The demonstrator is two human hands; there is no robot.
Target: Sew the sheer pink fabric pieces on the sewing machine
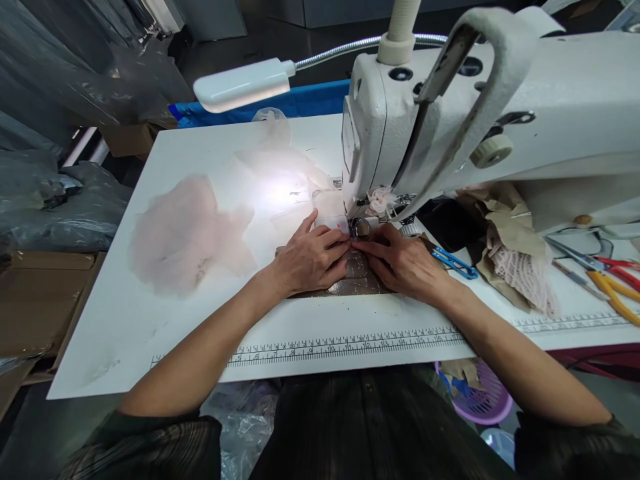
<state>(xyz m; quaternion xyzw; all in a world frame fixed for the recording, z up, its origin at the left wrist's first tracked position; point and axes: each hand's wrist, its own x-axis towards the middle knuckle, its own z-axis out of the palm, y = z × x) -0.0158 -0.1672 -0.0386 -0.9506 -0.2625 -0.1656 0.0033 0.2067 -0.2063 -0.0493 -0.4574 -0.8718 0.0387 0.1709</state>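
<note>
My left hand (317, 257) rests on the machine bed just left of the presser foot (360, 229), its inner fingers drawn together at the edge of the sheer pale pink fabric (327, 202) and its outer finger stretched away. From the other side, my right hand (407, 263) closes its fingers at the same spot, and its fingertips almost touch the left ones. What lies between the right fingertips is too small and covered to make out. Under both hands is a shiny brown taped patch (363, 285). The white sewing machine (370, 127) stands over them.
Sheer pink fabric (185, 233) lies heaped on the white table (120, 347). Right of my hands are blue thread snips (455, 262), a brown paper bundle with pale ruffled trim (523, 263) and yellow-handled scissors (617, 293). A lamp (245, 83) hangs above. Below stands a purple basket (487, 400).
</note>
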